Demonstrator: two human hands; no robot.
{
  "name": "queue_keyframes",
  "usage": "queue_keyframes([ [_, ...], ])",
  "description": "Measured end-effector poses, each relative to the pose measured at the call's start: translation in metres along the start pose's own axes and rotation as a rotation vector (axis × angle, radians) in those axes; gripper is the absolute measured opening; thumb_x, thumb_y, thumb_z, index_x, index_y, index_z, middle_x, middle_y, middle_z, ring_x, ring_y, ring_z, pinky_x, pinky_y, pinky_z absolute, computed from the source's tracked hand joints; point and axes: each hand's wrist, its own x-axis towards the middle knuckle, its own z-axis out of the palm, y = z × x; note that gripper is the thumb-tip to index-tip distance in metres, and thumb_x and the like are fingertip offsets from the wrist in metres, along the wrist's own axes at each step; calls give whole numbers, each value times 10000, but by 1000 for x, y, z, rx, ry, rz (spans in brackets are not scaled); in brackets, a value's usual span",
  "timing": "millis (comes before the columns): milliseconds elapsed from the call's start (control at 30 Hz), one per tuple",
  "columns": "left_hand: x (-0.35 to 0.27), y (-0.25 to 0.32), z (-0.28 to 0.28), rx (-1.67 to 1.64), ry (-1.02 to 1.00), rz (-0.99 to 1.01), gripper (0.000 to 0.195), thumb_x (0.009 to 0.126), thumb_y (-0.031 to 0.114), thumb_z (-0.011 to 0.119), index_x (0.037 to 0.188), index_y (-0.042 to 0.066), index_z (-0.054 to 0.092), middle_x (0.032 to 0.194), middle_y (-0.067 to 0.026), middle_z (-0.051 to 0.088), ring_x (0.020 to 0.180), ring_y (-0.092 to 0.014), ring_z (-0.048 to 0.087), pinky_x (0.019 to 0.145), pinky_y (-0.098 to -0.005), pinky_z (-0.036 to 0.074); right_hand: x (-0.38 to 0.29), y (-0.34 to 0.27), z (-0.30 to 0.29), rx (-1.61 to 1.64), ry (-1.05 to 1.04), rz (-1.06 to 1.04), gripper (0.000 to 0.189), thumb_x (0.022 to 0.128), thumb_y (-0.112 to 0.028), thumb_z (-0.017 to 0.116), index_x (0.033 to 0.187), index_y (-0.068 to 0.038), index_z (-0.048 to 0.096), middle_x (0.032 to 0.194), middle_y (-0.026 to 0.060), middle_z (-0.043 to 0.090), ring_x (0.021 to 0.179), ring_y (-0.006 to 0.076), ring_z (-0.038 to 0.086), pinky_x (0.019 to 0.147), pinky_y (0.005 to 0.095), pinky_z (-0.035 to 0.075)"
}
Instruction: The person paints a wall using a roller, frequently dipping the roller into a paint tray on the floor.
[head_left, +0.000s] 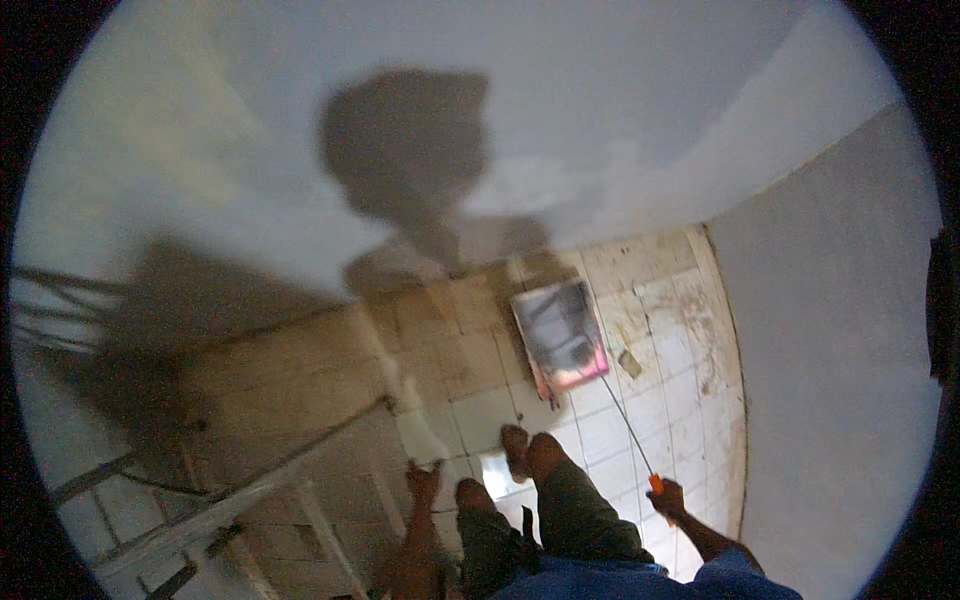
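Observation:
My right hand (666, 501) is closed around the orange handle of a tool (655, 484) with a long thin metal shaft. From the handle the shaft slants up and left to the lower right corner of a rectangular object (559, 326) on the floor. That object is dark grey on top with pink along its lower edge; blur hides whether it is a tray or a box. The far end of the tool is not distinguishable. Low on the left, my left hand (424, 480) hangs with its fingers apart, seemingly holding nothing, to the right of a ladder-like frame (255, 491).
Stained white tiles cover the floor (686, 375). A small flat scrap (630, 364) lies right of the rectangular object. Ahead rises a pale wall (600, 97) bearing a person's shadow; a grey wall (825, 337) bounds the right. My bare feet (515, 450) are on the tiles.

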Motion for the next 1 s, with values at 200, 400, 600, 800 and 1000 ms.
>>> queue_keyframes([
  [200, -170, 103, -129, -90, -108, 119, 806, 621, 535, 654, 1163, -19, 430, 1067, -258, 524, 999, -382, 509, 831, -423, 419, -106, 5, -27, 43, 211, -70, 181, 654, -237, 563, 737, -89, 502, 606, 92, 465, 565, 278, 484, 475, 422, 348],
  [400, -234, 99, -254, -181, -362, 97, 733, 661, 512, 641, 1151, 1, 453, 1065, -217, 539, 996, -331, 520, 837, -394, 422, -145, -57, -87, 718, 547, -294, 120, 788, -117, 613, 857, -62, 532, 672, 38, 462, 603, 160, 408, 655, 304, 414],
  [600, -272, 98, -336, -232, -483, 207, 661, 700, 489, 629, 1140, 21, 475, 1063, -177, 553, 993, -280, 531, 842, -366, 425, -173, -162, -156, 926, 570, -229, 149, 790, -109, 603, 683, -37, 527, 622, 27, 448, 571, 121, 403, 511, 313, 396],
  [800, -300, 149, -373, -250, -454, 555, 594, 743, 466, 610, 1134, 36, 489, 1061, -139, 565, 996, -235, 538, 847, -340, 427, -158, -311, -187, 644, 597, -433, 278, 703, -265, 580, 904, -77, 547, 728, 108, 504, 671, 319, 510, 562, 448, 347],
  [1000, -352, 224, -436, -485, -140, 770, 521, 798, 387, 578, 1151, 20, 465, 1086, -133, 550, 1016, -233, 527, 853, -336, 425, -169, -484, -221, 1407, 167, -679, 380, 809, -336, 536, 1036, -32, 514, 760, -5, 496, 627, 103, 465, 537, 262, 418],
])
